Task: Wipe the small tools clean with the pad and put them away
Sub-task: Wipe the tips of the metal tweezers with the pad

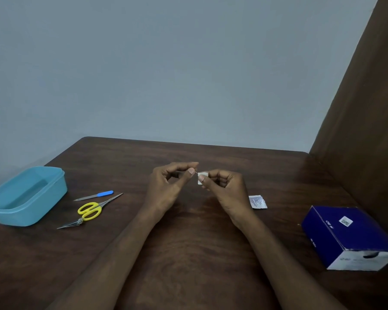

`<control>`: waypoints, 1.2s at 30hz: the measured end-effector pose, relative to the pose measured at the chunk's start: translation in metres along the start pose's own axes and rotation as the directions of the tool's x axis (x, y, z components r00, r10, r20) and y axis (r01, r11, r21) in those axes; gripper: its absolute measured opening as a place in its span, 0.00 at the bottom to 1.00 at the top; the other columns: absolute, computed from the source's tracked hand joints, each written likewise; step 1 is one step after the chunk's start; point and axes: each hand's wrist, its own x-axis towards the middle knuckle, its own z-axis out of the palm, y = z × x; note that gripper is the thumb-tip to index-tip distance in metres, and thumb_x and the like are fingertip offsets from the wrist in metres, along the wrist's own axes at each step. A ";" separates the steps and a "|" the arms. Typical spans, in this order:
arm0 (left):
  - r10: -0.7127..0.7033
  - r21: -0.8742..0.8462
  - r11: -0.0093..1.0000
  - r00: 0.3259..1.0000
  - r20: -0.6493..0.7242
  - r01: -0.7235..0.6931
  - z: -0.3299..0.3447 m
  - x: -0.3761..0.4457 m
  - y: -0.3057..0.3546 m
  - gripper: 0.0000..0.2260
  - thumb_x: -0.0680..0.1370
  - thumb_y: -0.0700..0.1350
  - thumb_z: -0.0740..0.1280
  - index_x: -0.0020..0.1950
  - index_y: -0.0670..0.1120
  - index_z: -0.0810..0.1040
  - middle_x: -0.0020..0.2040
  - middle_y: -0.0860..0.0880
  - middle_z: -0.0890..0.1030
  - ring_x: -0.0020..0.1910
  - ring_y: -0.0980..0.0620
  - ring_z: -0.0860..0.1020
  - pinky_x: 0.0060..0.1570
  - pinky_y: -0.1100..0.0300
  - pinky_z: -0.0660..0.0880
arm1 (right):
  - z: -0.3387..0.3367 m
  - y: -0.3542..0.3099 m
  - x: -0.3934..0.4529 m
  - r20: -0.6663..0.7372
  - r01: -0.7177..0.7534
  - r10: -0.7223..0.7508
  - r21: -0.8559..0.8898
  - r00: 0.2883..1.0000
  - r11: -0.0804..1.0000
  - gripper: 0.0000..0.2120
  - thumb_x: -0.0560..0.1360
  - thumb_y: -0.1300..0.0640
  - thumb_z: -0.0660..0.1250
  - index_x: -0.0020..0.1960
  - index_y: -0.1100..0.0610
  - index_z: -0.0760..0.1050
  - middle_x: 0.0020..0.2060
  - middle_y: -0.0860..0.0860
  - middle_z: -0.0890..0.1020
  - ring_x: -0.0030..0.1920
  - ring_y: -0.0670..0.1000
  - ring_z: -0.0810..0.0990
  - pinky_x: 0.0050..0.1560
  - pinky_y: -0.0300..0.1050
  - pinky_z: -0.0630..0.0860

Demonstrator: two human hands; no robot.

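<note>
Item, in hand: a thin needle-like pin, too fine to name for certain, is being pinched at one end between thumb and forefinger of the left hand. Its free end is running into the white pad, which the right hand is gripping folded between thumb and fingers, likely so that both sides are being wiped at once. Both hands are hovering over the middle of the table, towards its far edge.

Items, waiting near the left edge: blue-handled nail file, yellow-handled scissors, tweezers, lying together just beside the open blue tub, seemingly the place for storing them.

Items, right side: torn sachet beside the right wrist; dark blue box near the right edge.
</note>
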 end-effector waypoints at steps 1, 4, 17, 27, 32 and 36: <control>0.008 0.001 1.000 1.000 0.009 -0.008 0.000 0.000 0.000 0.08 0.81 0.45 0.76 0.59 0.53 0.89 0.51 0.53 0.89 0.46 0.56 0.82 0.45 0.57 0.75 | 0.001 0.000 0.000 0.011 0.002 -0.002 -0.004 1.000 1.000 0.02 0.76 0.55 0.80 0.48 0.52 0.89 0.41 0.53 0.89 0.43 0.49 0.87 0.57 0.57 0.82; 0.048 0.003 0.999 0.998 0.029 -0.048 -0.001 -0.002 0.003 0.09 0.81 0.45 0.75 0.60 0.52 0.89 0.49 0.52 0.89 0.45 0.56 0.82 0.46 0.55 0.76 | 0.004 0.001 -0.001 0.028 0.011 -0.011 -0.007 1.000 1.000 0.02 0.76 0.55 0.79 0.48 0.52 0.89 0.42 0.53 0.89 0.44 0.49 0.87 0.57 0.58 0.83; 0.095 -0.077 0.993 0.994 0.048 -0.091 0.001 -0.002 0.011 0.20 0.80 0.43 0.76 0.72 0.52 0.82 0.48 0.48 0.90 0.57 0.43 0.86 0.64 0.62 0.77 | 0.004 -0.003 -0.004 0.055 0.140 -0.134 -0.105 0.989 0.985 0.02 0.78 0.56 0.77 0.49 0.54 0.87 0.40 0.51 0.88 0.43 0.49 0.87 0.52 0.55 0.83; -0.044 0.158 0.987 0.996 0.077 0.032 0.003 -0.005 0.009 0.10 0.85 0.48 0.70 0.64 0.55 0.86 0.54 0.58 0.89 0.51 0.59 0.85 0.44 0.58 0.78 | 0.005 -0.006 0.000 -0.136 0.112 -0.093 0.140 0.986 0.984 0.03 0.78 0.62 0.76 0.48 0.55 0.87 0.41 0.52 0.89 0.44 0.48 0.86 0.55 0.50 0.81; -0.032 0.275 0.961 0.969 0.245 -0.038 0.009 -0.007 0.007 0.07 0.82 0.48 0.75 0.59 0.56 0.88 0.51 0.61 0.89 0.51 0.58 0.86 0.55 0.59 0.82 | 0.011 -0.011 0.000 -0.175 0.074 -0.023 0.290 0.984 0.954 0.03 0.79 0.63 0.75 0.50 0.57 0.86 0.41 0.50 0.88 0.42 0.47 0.85 0.47 0.43 0.81; -0.015 0.218 0.974 0.940 0.340 -0.063 0.010 -0.010 0.015 0.07 0.80 0.46 0.76 0.58 0.50 0.89 0.51 0.58 0.89 0.52 0.58 0.87 0.55 0.64 0.80 | 0.015 -0.018 -0.002 -0.180 0.000 0.072 0.372 0.981 0.928 0.08 0.80 0.62 0.73 0.56 0.65 0.84 0.41 0.49 0.88 0.38 0.41 0.83 0.38 0.34 0.77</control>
